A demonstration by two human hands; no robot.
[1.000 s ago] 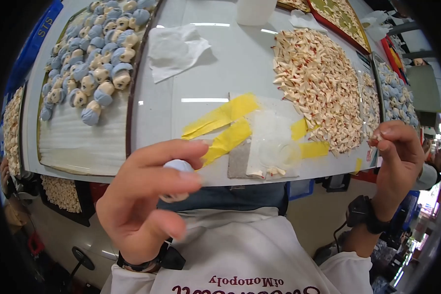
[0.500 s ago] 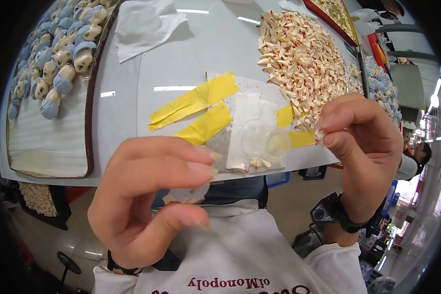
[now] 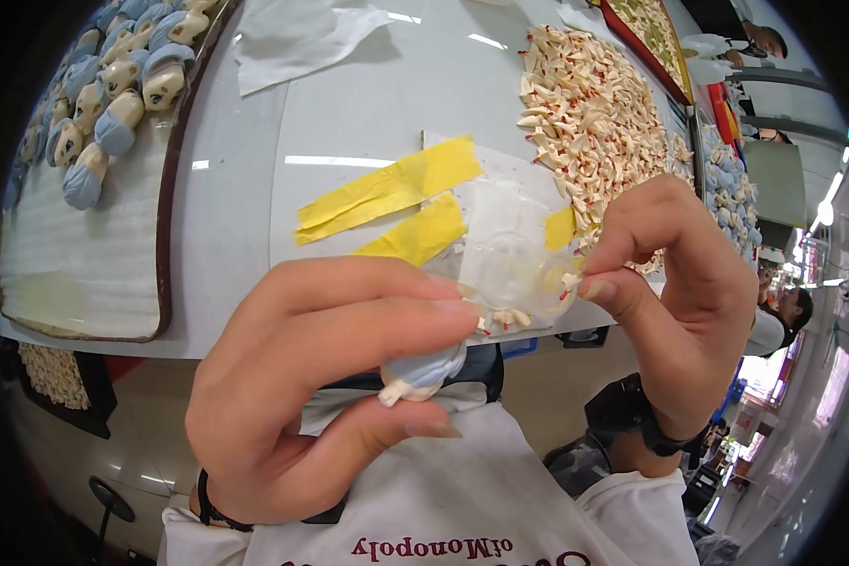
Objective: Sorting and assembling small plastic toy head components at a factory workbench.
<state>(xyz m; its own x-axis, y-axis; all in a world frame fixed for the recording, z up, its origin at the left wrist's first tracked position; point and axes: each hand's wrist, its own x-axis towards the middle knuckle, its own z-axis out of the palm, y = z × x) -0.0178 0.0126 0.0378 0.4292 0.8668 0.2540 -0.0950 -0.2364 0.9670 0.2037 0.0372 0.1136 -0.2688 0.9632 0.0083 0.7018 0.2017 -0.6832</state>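
Note:
My left hand (image 3: 311,368) is closed around a small doll head (image 3: 426,370) with pale blue hair, thumb below and fingers above it, near the table's front edge. A cream neck-like stub sticks out at its lower left. Between thumb and forefinger, my right hand (image 3: 679,255) pinches a tiny cream piece with a red tip (image 3: 569,285), a short way from the doll head. Behind it, a clear round container (image 3: 514,259) rests on a taped-down sheet, and a few similar cream pieces (image 3: 511,319) lie at its front.
Strips of yellow tape (image 3: 391,193) hold the sheet. A large pile of red-tipped cream pieces (image 3: 594,132) spreads at the right. At the left, a dark-rimmed tray (image 3: 85,269) carries several blue-haired doll heads (image 3: 118,123). A white cloth (image 3: 302,47) lies at the back.
My right hand has moved left and slightly down with the cream piece, closer to my left hand. My left hand has shifted right and turned, showing more of the doll head.

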